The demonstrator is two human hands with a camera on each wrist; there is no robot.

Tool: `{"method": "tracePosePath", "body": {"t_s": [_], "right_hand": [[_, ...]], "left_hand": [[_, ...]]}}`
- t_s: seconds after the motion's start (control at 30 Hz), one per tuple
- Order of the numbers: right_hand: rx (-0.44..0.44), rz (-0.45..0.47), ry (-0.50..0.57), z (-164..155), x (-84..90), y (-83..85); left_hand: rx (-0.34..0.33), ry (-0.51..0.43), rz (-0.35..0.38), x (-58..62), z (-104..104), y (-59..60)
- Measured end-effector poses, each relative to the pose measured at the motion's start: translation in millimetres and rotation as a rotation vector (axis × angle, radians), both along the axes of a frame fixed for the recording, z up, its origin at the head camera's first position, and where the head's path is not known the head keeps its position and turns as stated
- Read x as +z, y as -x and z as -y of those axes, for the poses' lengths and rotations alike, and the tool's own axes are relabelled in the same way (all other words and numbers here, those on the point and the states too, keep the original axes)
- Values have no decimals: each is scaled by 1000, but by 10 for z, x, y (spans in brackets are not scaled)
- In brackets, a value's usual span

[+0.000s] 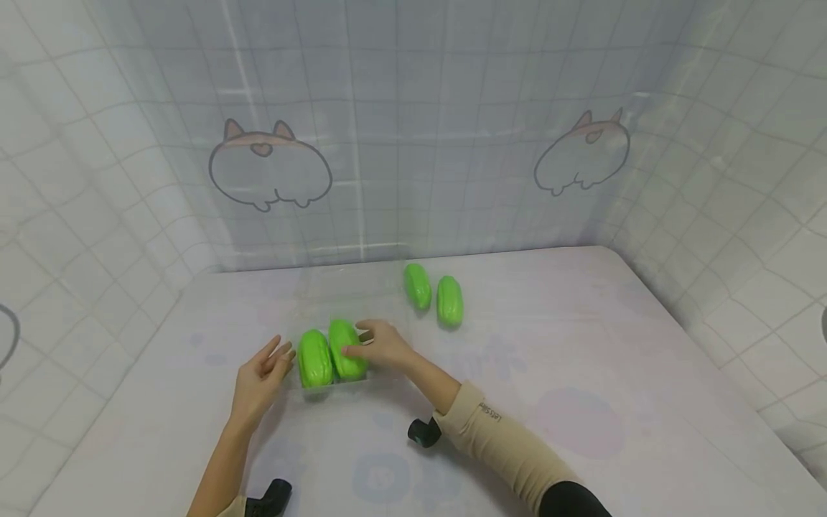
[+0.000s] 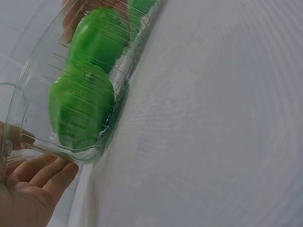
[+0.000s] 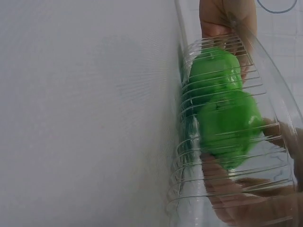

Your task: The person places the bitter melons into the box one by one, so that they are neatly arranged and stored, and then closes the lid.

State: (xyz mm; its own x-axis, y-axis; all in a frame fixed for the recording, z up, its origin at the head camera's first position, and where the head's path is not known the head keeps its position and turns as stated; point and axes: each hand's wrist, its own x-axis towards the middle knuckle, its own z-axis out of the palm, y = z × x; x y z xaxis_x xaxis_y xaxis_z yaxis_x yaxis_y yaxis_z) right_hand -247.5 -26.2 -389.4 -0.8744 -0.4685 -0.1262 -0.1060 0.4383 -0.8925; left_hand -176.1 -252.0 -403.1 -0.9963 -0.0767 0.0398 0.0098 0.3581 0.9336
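From the head view, a clear ribbed tray (image 1: 304, 291) sits on the bench (image 1: 549, 402) holding two green vegetables (image 1: 331, 352) side by side. The left hand (image 1: 261, 377) rests flat against the tray's left wall, fingers straight. The right hand (image 1: 381, 343) curls its fingers on the right-hand vegetable inside. Two loose vegetables (image 1: 434, 294) lie well apart, beyond the tray.

Left wrist view: straight fingers (image 2: 45, 175) touch the tray's thin wall (image 2: 28, 90). Risk: uneven pressure may flex the wall or slide the tray.

Right wrist view: fingers (image 3: 241, 191) sit inside, against the vegetable (image 3: 227, 125). Risk: the smooth skin may slip, crowding its neighbour.
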Motion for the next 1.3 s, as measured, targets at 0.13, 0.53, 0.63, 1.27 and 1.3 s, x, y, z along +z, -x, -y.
{"method": "tracePosePath", "body": {"t_s": [0.13, 0.53, 0.63, 1.27, 1.3], "right_hand": [[48, 18, -25, 5, 15, -8], [148, -23, -62, -9, 41, -8], [166, -79, -116, -1, 45, -14], [-5, -239, -7, -54, 39, -38], [-16, -255, 27, -73, 41, -36]], "left_hand": [[0, 14, 2, 4, 5, -10], [-1, 13, 18, 18, 9, 0], [0, 17, 16, 13, 14, -2], [0, 24, -31, -54, 20, -21], [1, 23, -33, -58, 21, -22]]}}
